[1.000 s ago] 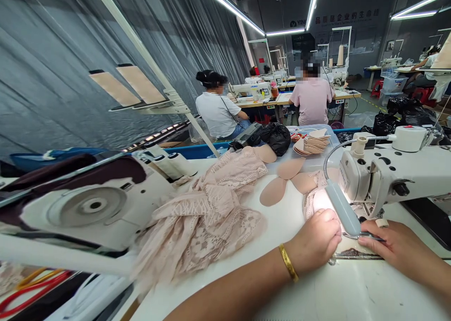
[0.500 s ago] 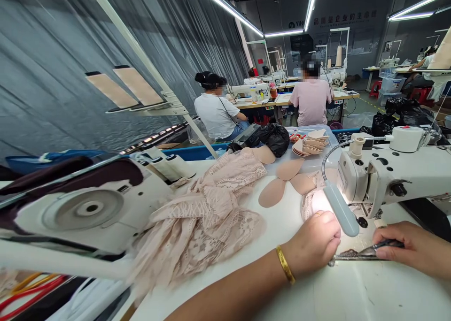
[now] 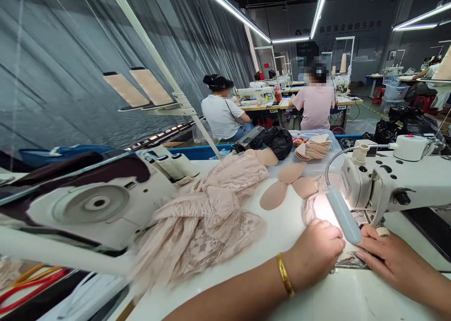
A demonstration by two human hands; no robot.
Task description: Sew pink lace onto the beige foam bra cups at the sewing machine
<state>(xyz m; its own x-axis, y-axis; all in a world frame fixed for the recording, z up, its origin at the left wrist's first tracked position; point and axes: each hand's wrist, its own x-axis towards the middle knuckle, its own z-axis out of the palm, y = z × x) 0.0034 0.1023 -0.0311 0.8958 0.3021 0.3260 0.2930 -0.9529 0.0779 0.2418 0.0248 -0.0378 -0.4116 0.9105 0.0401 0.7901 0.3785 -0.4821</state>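
Lace-edged piece [image 3: 309,209], pale, lies on white table [image 3: 282,227] just ahead of L hand [image 3: 319,246], away fr wearer; part under the light. L hand = fingers curled in, closed on near edge of pc, tips hidden, so exact pinch n/c. Gold bracelet [image 3: 284,275] on that wrist.

R hand [image 3: 392,253] rests nr machine plate [image 3: 352,263], fingers stretched twd L hand, the two close together, cloth & plate btwn. Light band [image 3: 383,232] on one finger. Can't tell if R hand has anything in or under it.

Key relation: visible part of pc has long axis running away fr wearer, lace along its L side; far R part hidden behind lamp [image 3: 343,217]. L hand nearer, touching; R hand off to R of pc. Sewing machine [image 3: 405,185] head stands beyond R hand; needle n/v.

Outward: three teardrop cups [image 3: 273,195] fanned out, L of & beyond pc. Lace heap [image 3: 214,217] further L, loose folds. Clear tray [image 3: 337,148] beyond cups, w/ stacked cups [image 3: 312,148] in it; black bag [image 3: 278,141] beside. Far L: thread cones [image 3: 151,84] on stand. Background: person in white top [image 3: 221,117], person in pink top [image 3: 317,107], both seated at machines.
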